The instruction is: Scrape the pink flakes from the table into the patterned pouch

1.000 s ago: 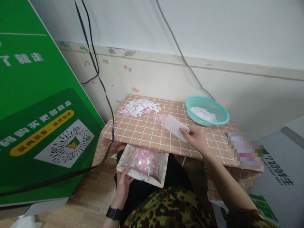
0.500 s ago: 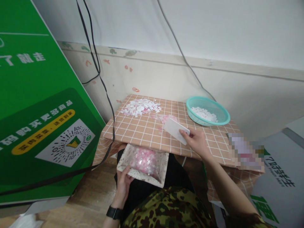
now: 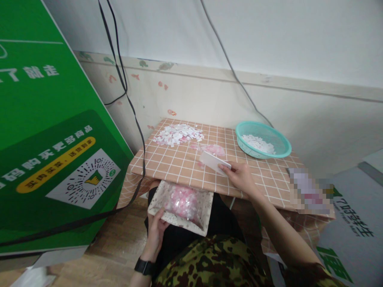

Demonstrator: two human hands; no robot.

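My left hand (image 3: pixel 158 229) grips the near left edge of a speckled rectangular box (image 3: pixel 204 215), which sits over my lap just under the table's front edge. Inside it lie shiny pink and clear plastic bits (image 3: pixel 182 201). My right hand (image 3: pixel 241 175) pinches a flat white card (image 3: pixel 214 162) at its right end, tilted low over the table. Just beyond the card, a small patch of pink and clear flakes (image 3: pixel 214 150) lies on the checked cloth. A larger heap of white and pink pieces (image 3: pixel 178 134) is at the back left.
A turquoise plastic basket (image 3: pixel 285 151) holding white pieces stands at the back right of the cloth-covered table (image 3: pixel 167 167). A blurred-out object (image 3: pixel 309 191) lies at the right edge. Dark cables (image 3: pixel 131 105) hang beside a green panel (image 3: pixel 44 139) at left.
My right hand has drawn the white card toward me and slightly left, off the pink flakes. My left hand and the box have stayed nearly still.
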